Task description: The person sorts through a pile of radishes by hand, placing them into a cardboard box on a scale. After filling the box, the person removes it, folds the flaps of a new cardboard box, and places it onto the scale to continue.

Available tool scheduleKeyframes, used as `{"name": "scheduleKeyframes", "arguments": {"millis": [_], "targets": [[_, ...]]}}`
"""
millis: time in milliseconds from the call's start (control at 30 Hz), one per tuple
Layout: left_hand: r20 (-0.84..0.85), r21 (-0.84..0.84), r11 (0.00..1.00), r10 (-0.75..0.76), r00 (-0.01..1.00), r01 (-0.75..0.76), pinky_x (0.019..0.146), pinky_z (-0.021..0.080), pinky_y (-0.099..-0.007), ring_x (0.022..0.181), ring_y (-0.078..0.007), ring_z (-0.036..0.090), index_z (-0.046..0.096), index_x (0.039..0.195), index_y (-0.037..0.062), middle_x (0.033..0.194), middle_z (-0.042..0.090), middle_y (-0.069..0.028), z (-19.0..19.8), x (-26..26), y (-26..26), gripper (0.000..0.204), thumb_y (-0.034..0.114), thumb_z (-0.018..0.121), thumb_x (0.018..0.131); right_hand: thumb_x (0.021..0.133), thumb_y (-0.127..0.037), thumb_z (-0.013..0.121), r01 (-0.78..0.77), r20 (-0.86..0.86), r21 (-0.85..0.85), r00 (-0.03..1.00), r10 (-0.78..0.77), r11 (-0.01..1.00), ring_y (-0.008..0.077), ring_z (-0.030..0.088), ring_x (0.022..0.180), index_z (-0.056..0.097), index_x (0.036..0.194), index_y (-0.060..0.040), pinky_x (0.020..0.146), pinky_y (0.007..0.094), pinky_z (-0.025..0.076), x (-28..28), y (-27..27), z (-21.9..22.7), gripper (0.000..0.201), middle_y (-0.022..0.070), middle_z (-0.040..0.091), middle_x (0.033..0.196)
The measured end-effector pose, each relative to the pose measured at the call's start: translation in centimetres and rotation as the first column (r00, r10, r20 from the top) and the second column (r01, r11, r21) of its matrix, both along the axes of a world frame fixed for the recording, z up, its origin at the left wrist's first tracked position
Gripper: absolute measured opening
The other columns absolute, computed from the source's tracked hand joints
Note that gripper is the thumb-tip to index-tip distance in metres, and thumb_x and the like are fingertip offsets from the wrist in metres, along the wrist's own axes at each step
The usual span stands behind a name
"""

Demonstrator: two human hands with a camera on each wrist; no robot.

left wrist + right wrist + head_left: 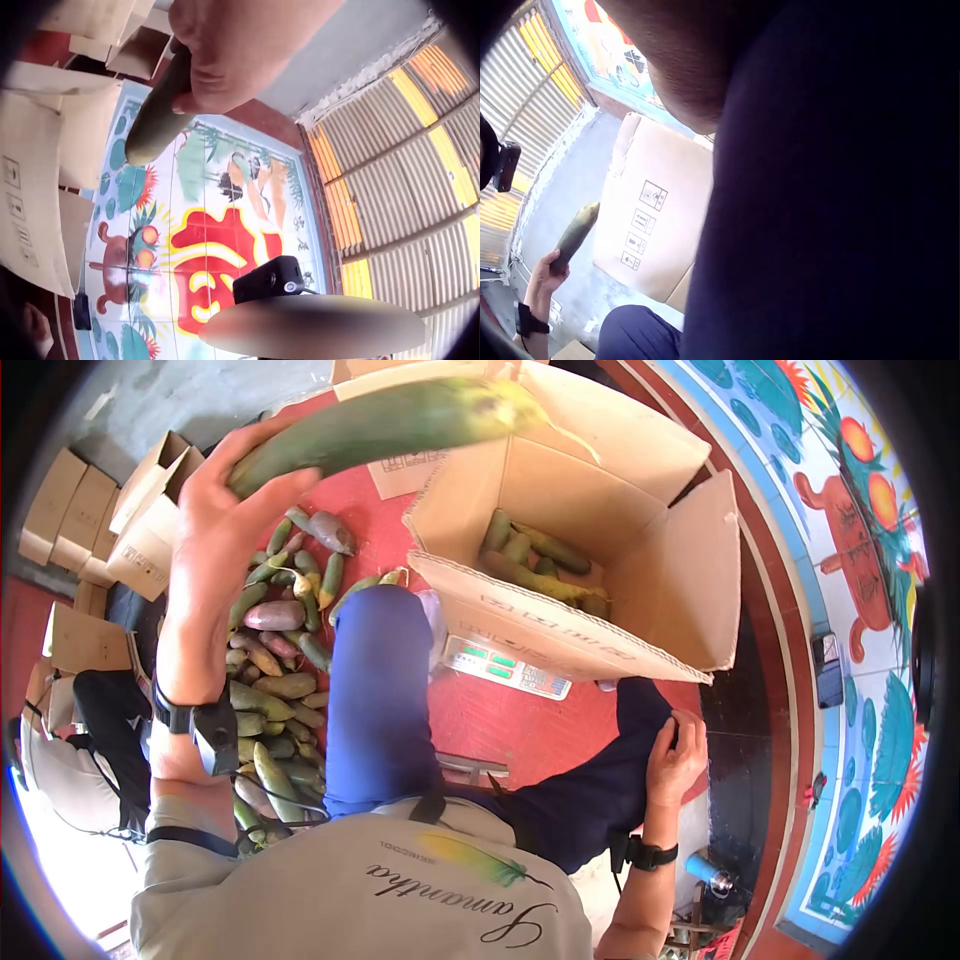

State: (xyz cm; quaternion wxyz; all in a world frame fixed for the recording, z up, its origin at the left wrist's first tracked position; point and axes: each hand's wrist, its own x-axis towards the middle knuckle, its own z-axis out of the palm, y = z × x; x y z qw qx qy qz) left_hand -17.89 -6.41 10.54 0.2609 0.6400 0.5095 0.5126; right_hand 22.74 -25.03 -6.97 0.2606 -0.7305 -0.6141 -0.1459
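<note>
Brown cardboard boxes (75, 505) stand clustered at the far left. Just right of them rises the left hand (215, 500), a black strapped device (213, 738) on its wrist; its fingers and thumb are clamped round the thick end of a long green vegetable (390, 425). The vegetable is held up in the air, its yellowish, thin-rooted tip pointing right and overlapping the carton in the head view, while the right wrist view shows it beside the carton's printed wall. Below that hand, a pile of green and purplish vegetables (265, 705) spreads over the red floor (480, 730), next to a knee in blue trousers (380, 690). Further right, a scale (510, 670) with green readouts shows just below the near wall of the carton (560, 470), whose flaps are spread and which has several vegetables (545, 575) lying at its bottom. The right hand (678, 758) rests against the other knee, fingers loosely bent. Past it, a painted tile wall (850, 530) closes the right side.
</note>
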Motion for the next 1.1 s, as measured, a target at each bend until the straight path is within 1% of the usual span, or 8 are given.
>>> {"name": "scheduleKeyframes", "arguments": {"millis": [100,167,267,600,733,933,1000,1100], "targets": [[-0.074,-0.059,0.986,-0.159,0.984,0.155,0.079,0.046,-0.0239,0.086,-0.0107,0.058,0.060,0.114,0.0006,0.095,0.064,-0.0053,0.2,3.8,0.7,0.038,0.007,0.069,0.077,0.080,-0.002,0.060,0.012,-0.024,0.015,1.000,-0.012,1.000,0.0299,0.061,0.079,0.062,0.092,-0.0034,0.070,0.0389,0.048,0.0,-0.3,0.1,0.012,0.0107,0.064,0.093],[-0.372,0.094,0.939,-0.275,0.886,0.330,0.080,0.047,-0.0274,0.086,-0.0171,0.059,0.061,0.110,0.0038,0.091,0.061,-0.0076,-0.8,5.7,1.9,0.038,0.009,0.070,0.074,0.081,0.001,0.058,0.025,-0.076,0.000,0.997,-0.025,1.000,0.0316,0.062,0.085,0.061,0.092,0.0000,0.076,0.0376,0.049,0.1,-0.5,0.1,0.011,0.0141,0.063,0.093],[-0.524,-0.004,0.904,-0.367,0.769,0.428,0.081,0.047,-0.0341,0.088,-0.0265,0.060,0.062,0.105,0.0062,0.091,0.060,-0.0118,-1.3,8.5,2.4,0.037,0.013,0.069,0.070,0.081,0.002,0.058,0.028,-0.094,0.010,0.995,-0.027,1.000,0.0315,0.062,0.085,0.061,0.091,0.0001,0.075,0.0374,0.049,0.2,-0.7,0.2,0.011,0.0140,0.063,0.093],[-0.661,-0.186,0.865,-0.461,0.592,0.466,0.086,0.047,-0.0357,0.097,-0.0289,0.060,0.061,0.105,0.0048,0.099,0.063,-0.0148,-5.9,12.6,5.2,0.033,0.014,0.066,0.074,0.079,0.000,0.061,0.021,-0.053,0.029,0.998,-0.020,0.999,0.0297,0.061,0.076,0.062,0.091,-0.0040,0.068,0.0383,0.048,0.2,-0.3,0.1,0.013,0.0102,0.064,0.093],[-0.416,-0.296,0.807,-0.590,0.692,0.511,0.090,0.047,-0.0348,0.102,-0.0267,0.060,0.062,0.107,0.0055,0.104,0.064,-0.0156,-6.4,11.8,5.8,0.034,0.014,0.066,0.075,0.080,-0.001,0.061,0.015,-0.041,0.032,0.999,-0.014,0.999,0.0300,0.061,0.078,0.062,0.092,-0.0038,0.069,0.0383,0.048,0.3,-0.1,0.0,0.013,0.0105,0.064,0.094],[-0.310,0.060,0.905,-0.384,0.870,0.421,0.091,0.046,-0.0322,0.100,-0.0180,0.059,0.061,0.113,0.0049,0.111,0.062,-0.0088,-4.1,7.1,2.6,0.031,0.009,0.062,0.083,0.083,0.002,0.057,0.029,-0.066,-0.007,0.997,-0.030,1.000,0.0317,0.063,0.084,0.060,0.092,0.0000,0.075,0.0372,0.050,-0.4,0.1,0.5,0.011,0.0148,0.063,0.093],[-0.347,0.288,0.928,-0.130,0.929,0.237,0.083,0.050,-0.0316,0.093,-0.0236,0.062,0.062,0.107,0.0019,0.102,0.064,-0.0117,-4.5,4.5,1.9,0.028,0.007,0.065,0.080,0.083,0.002,0.057,0.031,-0.055,-0.020,0.998,-0.032,0.999,0.0317,0.063,0.084,0.060,0.092,0.0000,0.075,0.0372,0.051,-0.4,0.0,0.4,0.010,0.0148,0.063,0.093],[-0.172,0.082,0.996,-0.022,0.985,0.037,0.079,0.050,-0.0300,0.089,-0.0213,0.063,0.063,0.106,0.0022,0.100,0.064,-0.0096,-5.6,0.4,0.0,0.023,0.004,0.062,0.083,0.083,0.002,0.056,0.017,-0.047,-0.024,0.999,-0.018,1.000,0.0316,0.063,0.084,0.060,0.092,0.0000,0.075,0.0372,0.051,-0.3,0.2,0.3,0.010,0.0147,0.063,0.093]]}}
